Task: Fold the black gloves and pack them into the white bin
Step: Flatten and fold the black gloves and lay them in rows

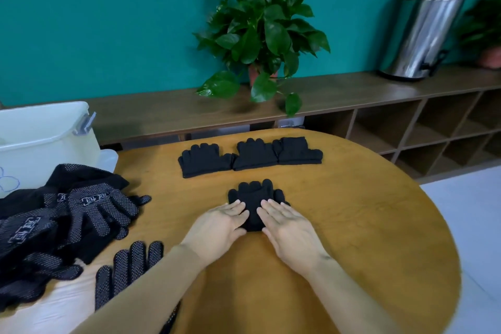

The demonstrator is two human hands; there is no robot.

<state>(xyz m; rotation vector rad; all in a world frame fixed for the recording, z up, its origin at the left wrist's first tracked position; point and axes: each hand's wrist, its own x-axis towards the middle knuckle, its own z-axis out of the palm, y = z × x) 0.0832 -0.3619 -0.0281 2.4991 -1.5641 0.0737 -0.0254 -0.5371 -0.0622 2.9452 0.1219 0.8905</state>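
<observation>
A folded black glove [254, 199] lies on the round wooden table [352, 211] in front of me. My left hand [219, 222] presses flat on its left side, and my right hand [287, 228] presses flat on its right side, fingers straight. Three folded black gloves lie in a row behind it: one at the left [204, 160], one in the middle [254, 156], one at the right [298, 152]. A pile of unfolded dotted black gloves [62, 222] sits at the left. The white bin [46, 141] stands at the far left.
One loose dotted glove [127, 266] lies near my left forearm. Behind the table runs a wooden shelf [352, 97] with a potted plant [260, 40] and a steel pedal bin [423, 32]. The table edge curves off at the right.
</observation>
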